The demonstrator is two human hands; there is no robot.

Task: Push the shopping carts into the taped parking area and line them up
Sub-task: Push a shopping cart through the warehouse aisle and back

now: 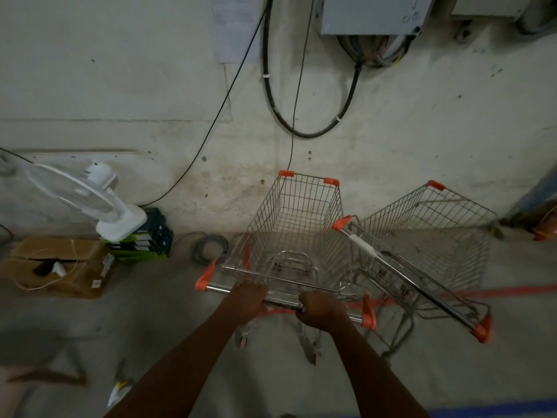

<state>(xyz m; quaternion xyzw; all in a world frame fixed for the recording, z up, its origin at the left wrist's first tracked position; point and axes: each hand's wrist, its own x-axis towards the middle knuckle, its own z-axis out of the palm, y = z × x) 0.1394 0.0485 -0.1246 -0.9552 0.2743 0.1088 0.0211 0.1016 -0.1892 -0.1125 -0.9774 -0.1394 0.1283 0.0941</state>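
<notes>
— Head view. Hands?
— Both on the chrome handle bar (pixel 283 295) of the near shopping cart (pixel 297 224). Left hand (pixel 245 298) laid over the bar, fingers curled across the top, close together. Right hand (pixel 321 309) wrapped round the bar, fingers pressed together in a fist.
— Near cart's place?
— Nose close to the wall (pixel 120 101), basket over the red floor tape (pixel 512 291).
— Second shopping cart (pixel 428 236)?
— Just right of the near cart, angled, handle corner touching its side.
— Left of the near cart?
— Coiled cable (pixel 211 247), then white fan (pixel 84 197), cardboard box (pixel 57 263).
</notes>
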